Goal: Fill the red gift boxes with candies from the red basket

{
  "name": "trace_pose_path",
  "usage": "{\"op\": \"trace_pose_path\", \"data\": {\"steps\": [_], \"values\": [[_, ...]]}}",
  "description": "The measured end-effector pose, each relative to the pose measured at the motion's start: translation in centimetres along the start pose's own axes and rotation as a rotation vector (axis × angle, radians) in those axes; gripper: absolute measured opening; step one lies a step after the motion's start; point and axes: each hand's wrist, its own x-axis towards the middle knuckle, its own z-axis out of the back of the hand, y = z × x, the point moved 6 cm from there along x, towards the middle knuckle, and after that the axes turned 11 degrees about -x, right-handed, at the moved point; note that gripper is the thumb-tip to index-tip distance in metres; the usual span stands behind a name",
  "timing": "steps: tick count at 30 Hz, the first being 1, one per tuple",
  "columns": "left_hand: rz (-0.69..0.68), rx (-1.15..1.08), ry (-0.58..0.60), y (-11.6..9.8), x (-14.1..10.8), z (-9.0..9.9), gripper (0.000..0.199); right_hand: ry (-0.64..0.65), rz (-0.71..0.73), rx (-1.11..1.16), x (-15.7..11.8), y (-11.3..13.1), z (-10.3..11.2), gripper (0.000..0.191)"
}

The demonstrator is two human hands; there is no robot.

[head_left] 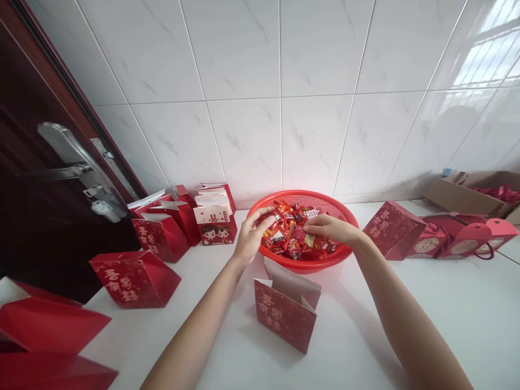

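A red plastic basket (260, 255) with a perforated wall holds a heap of wrapped candies (294, 248). Over its left side is my left hand (252, 234), thumb and fingers curled toward each other; whatever they hold is hidden. From the right my right hand (335, 228) reaches over the heap, its fingertips pinched on a small wrapped candy (299, 235) with a red and gold wrapper. Between my forearms stands a red paper gift bag (284, 319), its top open toward the basket, white inside, with pale lettering on its front.
Several red gift bags (132, 281) stand along the left side, some with a cartoon couple (215, 232). At right are another red bag (392, 227), red boxes with round labels (459, 238) and a cardboard box (467, 195). A tiled wall rises behind; a dark door (36, 216) is at left.
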Motion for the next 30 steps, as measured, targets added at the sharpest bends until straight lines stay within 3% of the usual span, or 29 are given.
{"op": "trace_pose_path", "data": {"steps": [6,13,17,22,26,30], "values": [[0.002,0.001,-0.008,-0.1,0.0,0.0,0.036,-0.004,-0.045,-0.009,-0.1,-1.1,0.7,0.036],[0.001,-0.012,-0.007,0.1,0.1,0.0,0.034,-0.231,-0.149,-0.229,-0.5,-2.3,2.7,0.028],[0.015,-0.062,-0.016,0.2,0.1,0.1,0.035,-0.225,-0.090,-0.218,-0.8,-2.1,2.9,0.030],[0.046,-0.215,-0.075,0.3,0.3,0.3,0.038,-0.359,-0.086,-0.205,-0.9,-2.5,4.0,0.022],[0.069,-0.310,-0.088,0.4,0.6,0.6,0.037,-0.302,-0.154,-0.326,1.9,-2.2,4.0,0.022],[0.058,-0.328,-0.090,0.4,0.6,0.6,0.036,-0.238,-0.109,-0.401,5.7,-0.1,4.0,0.032]]}}
